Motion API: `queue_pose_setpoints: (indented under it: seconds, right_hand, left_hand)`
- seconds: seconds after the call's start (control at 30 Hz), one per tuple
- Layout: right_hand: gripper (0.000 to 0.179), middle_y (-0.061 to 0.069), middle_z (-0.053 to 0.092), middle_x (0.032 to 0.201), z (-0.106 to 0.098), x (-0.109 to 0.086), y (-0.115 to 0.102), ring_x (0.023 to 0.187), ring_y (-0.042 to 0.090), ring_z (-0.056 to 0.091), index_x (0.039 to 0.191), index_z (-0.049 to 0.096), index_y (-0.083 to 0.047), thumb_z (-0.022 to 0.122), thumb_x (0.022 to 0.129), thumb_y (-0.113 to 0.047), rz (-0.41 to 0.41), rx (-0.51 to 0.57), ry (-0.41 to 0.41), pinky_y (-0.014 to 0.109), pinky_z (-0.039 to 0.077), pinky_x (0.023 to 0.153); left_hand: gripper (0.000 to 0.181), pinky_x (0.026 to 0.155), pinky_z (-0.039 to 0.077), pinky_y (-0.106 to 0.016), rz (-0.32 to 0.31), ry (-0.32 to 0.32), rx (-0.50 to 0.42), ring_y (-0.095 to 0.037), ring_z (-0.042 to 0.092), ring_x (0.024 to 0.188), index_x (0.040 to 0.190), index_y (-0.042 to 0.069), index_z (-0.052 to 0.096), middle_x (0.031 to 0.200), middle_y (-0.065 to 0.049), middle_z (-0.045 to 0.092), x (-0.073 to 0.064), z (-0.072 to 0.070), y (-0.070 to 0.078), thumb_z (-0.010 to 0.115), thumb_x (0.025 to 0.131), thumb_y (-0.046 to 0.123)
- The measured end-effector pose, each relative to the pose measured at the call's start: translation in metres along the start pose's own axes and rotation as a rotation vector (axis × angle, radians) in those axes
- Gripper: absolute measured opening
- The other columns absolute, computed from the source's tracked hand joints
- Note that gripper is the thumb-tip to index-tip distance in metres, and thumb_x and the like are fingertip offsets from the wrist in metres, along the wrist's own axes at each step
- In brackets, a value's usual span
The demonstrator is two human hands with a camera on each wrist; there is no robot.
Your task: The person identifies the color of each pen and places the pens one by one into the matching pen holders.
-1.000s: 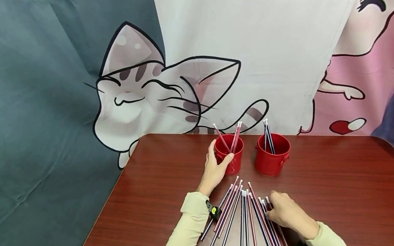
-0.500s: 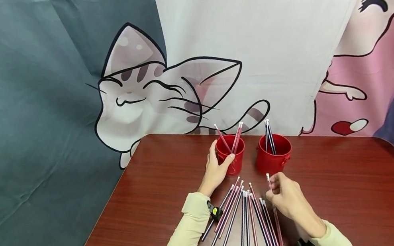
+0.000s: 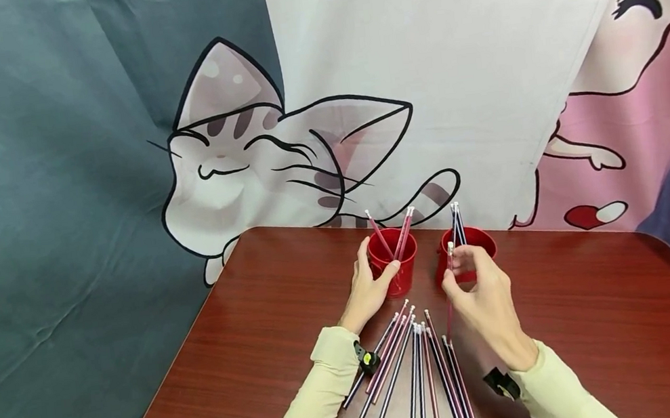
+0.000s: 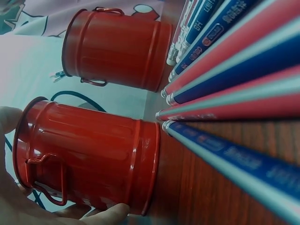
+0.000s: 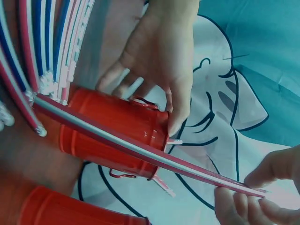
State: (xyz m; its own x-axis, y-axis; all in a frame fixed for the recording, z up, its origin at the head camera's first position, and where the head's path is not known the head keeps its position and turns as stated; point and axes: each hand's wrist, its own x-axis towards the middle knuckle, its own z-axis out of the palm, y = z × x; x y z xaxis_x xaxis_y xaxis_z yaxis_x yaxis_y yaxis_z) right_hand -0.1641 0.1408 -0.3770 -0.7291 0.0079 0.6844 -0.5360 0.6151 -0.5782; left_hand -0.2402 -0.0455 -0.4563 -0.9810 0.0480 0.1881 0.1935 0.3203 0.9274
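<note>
My left hand [image 3: 368, 294] grips a small red metal bucket [image 3: 400, 280] by its side, thumb in front and fingers round the left. Pink-red pencils [image 3: 402, 234] stand in that bucket, white eraser ends up. My right hand [image 3: 485, 295] pinches one red-and-white striped pencil [image 5: 140, 152] near its eraser end. The pencil hangs steeply in front of the second red bucket [image 3: 478, 238], which holds a few dark blue pencils [image 3: 458, 223]. In the right wrist view, the held pencil crosses before the left bucket [image 5: 115, 126], with my left hand round it.
Several red and blue striped pencils [image 3: 431, 383] lie fanned out on the brown wooden table [image 3: 277, 297], erasers toward the buckets. Behind the table's far edge hangs a cloth backdrop [image 3: 456, 74] with a cartoon cat.
My right hand has picked a red pencil from the right side of the fan and lifted it up and forward toward the buckets. The left hand stays on its bucket.
</note>
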Motion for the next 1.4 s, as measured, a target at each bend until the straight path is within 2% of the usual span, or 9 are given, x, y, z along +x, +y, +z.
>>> queue_pose_setpoints:
  seconds: [0.1, 0.27, 0.5, 0.77, 0.9, 1.0, 1.07, 1.3, 1.4]
  right_hand:
    - [0.029, 0.002, 0.059, 0.088, 0.003, 0.011, -0.003, 0.076, 0.009, 0.056, 0.105, 0.056, -0.004, 0.062, 0.077, -0.001, -0.026, 0.013, 0.043, 0.012, 0.044, 0.053]
    - [0.026, 0.003, 0.059, 0.086, 0.009, 0.03, -0.007, 0.074, 0.013, 0.057, 0.102, 0.057, -0.002, 0.061, 0.077, 0.0, -0.035, 0.035, 0.104, 0.011, 0.045, 0.054]
    - [0.024, 0.006, 0.059, 0.085, 0.018, 0.058, -0.018, 0.073, 0.015, 0.058, 0.101, 0.056, -0.001, 0.06, 0.078, 0.001, -0.092, 0.076, 0.164, 0.009, 0.043, 0.057]
    - [0.023, 0.014, 0.059, 0.085, 0.022, 0.085, -0.032, 0.071, 0.02, 0.058, 0.1, 0.055, 0.004, 0.06, 0.077, 0.008, -0.146, 0.128, 0.197, 0.006, 0.043, 0.058]
    - [0.023, 0.011, 0.06, 0.087, 0.025, 0.096, -0.038, 0.072, 0.017, 0.06, 0.102, 0.056, 0.001, 0.061, 0.079, 0.003, -0.141, 0.133, 0.208, 0.013, 0.048, 0.059]
    - [0.023, 0.008, 0.06, 0.088, 0.029, 0.101, -0.038, 0.072, 0.016, 0.062, 0.103, 0.056, -0.001, 0.06, 0.08, 0.0, -0.133, 0.149, 0.21, 0.025, 0.053, 0.058]
    - [0.023, 0.008, 0.06, 0.088, 0.032, 0.102, -0.036, 0.073, 0.017, 0.063, 0.103, 0.056, -0.001, 0.06, 0.081, -0.001, -0.132, 0.157, 0.211, 0.028, 0.053, 0.058]
    - [0.023, 0.009, 0.06, 0.088, 0.043, 0.095, -0.023, 0.077, 0.018, 0.062, 0.103, 0.055, 0.001, 0.059, 0.08, 0.0, -0.142, 0.149, 0.213, 0.013, 0.049, 0.059]
    - [0.023, 0.009, 0.06, 0.088, 0.045, 0.094, -0.022, 0.077, 0.019, 0.063, 0.103, 0.055, 0.001, 0.059, 0.08, 0.001, -0.149, 0.159, 0.225, 0.013, 0.048, 0.058]
  left_hand:
    - [0.073, 0.091, 0.044, -0.047, -0.003, 0.005, 0.005, -0.023, 0.037, 0.12, 0.142, 0.041, 0.015, 0.136, -0.006, 0.036, 0.0, 0.001, 0.0, 0.057, 0.083, 0.05]
    - [0.071, 0.092, 0.043, -0.048, -0.009, 0.011, 0.001, -0.023, 0.038, 0.12, 0.139, 0.05, 0.013, 0.134, -0.003, 0.037, -0.001, 0.001, 0.001, 0.057, 0.082, 0.053]
    - [0.071, 0.091, 0.043, -0.049, 0.0, 0.021, 0.031, -0.025, 0.041, 0.117, 0.14, 0.048, 0.013, 0.133, -0.007, 0.039, -0.002, 0.001, 0.002, 0.054, 0.083, 0.055]
    - [0.07, 0.091, 0.042, -0.049, -0.01, 0.018, 0.03, -0.025, 0.041, 0.118, 0.139, 0.05, 0.014, 0.13, -0.004, 0.04, -0.002, 0.001, 0.003, 0.055, 0.082, 0.056]
    - [0.07, 0.091, 0.043, -0.048, -0.014, 0.022, 0.033, -0.025, 0.042, 0.117, 0.14, 0.046, 0.016, 0.13, -0.003, 0.04, -0.001, 0.001, 0.003, 0.055, 0.083, 0.055]
    - [0.071, 0.091, 0.043, -0.048, -0.02, 0.021, 0.034, -0.024, 0.042, 0.117, 0.142, 0.041, 0.017, 0.13, -0.003, 0.04, -0.001, 0.001, 0.003, 0.055, 0.083, 0.054]
    - [0.072, 0.091, 0.043, -0.048, -0.022, 0.02, 0.032, -0.024, 0.042, 0.117, 0.143, 0.039, 0.018, 0.13, -0.003, 0.04, -0.001, 0.001, 0.002, 0.055, 0.083, 0.054]
    - [0.069, 0.091, 0.043, -0.047, -0.039, 0.01, 0.031, -0.024, 0.042, 0.117, 0.138, 0.053, 0.013, 0.131, -0.002, 0.039, 0.0, 0.001, 0.002, 0.054, 0.082, 0.056]
    - [0.069, 0.091, 0.043, -0.047, -0.044, 0.013, 0.033, -0.024, 0.043, 0.116, 0.136, 0.055, 0.012, 0.131, -0.002, 0.039, 0.0, 0.001, 0.002, 0.054, 0.082, 0.057]
